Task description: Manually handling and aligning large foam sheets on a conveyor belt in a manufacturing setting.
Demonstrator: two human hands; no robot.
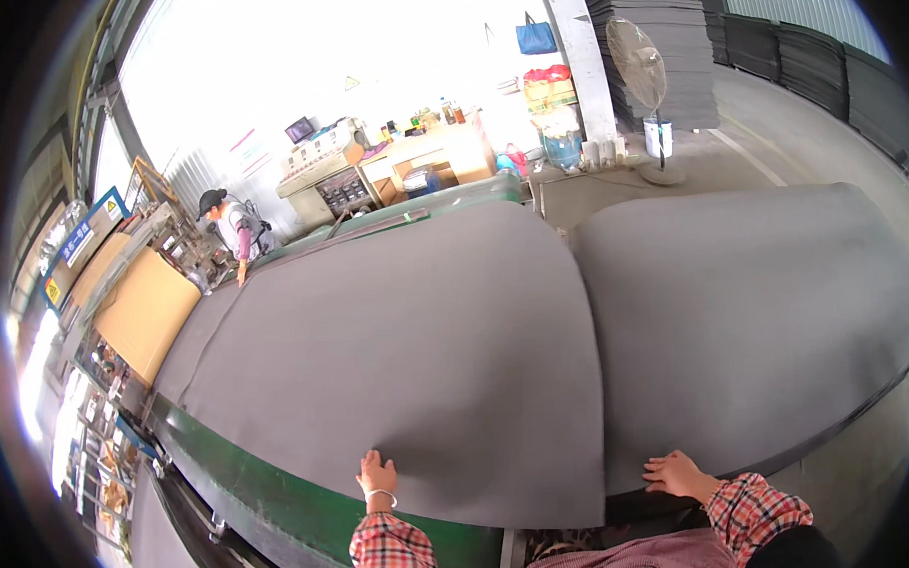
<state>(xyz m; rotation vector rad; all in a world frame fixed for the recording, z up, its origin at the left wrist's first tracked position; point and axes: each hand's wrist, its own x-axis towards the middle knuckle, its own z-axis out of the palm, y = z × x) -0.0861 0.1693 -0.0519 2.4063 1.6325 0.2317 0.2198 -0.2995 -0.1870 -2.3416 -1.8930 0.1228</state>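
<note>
A large dark grey sheet [417, 345] lies flat over a green conveyor bed [261, 481]. My left hand [377, 474] rests near the sheet's front edge with its fingers spread, holding nothing. To the right lies a second grey sheet [756, 314], or a stack of them, with rounded-looking corners. Its near left edge is where my right hand [676, 474] lies, fingers apart and nothing in them. The two sheets meet along a curved seam between my hands. Both forearms wear checked sleeves.
A co-worker [237, 226] in a dark cap touches the sheet's far left end beside a machine with a tan panel [147, 310]. Behind stand a control console [320, 153], a wooden desk [440, 149], a pedestal fan [639, 67] and a tall stack of grey sheets [656, 47].
</note>
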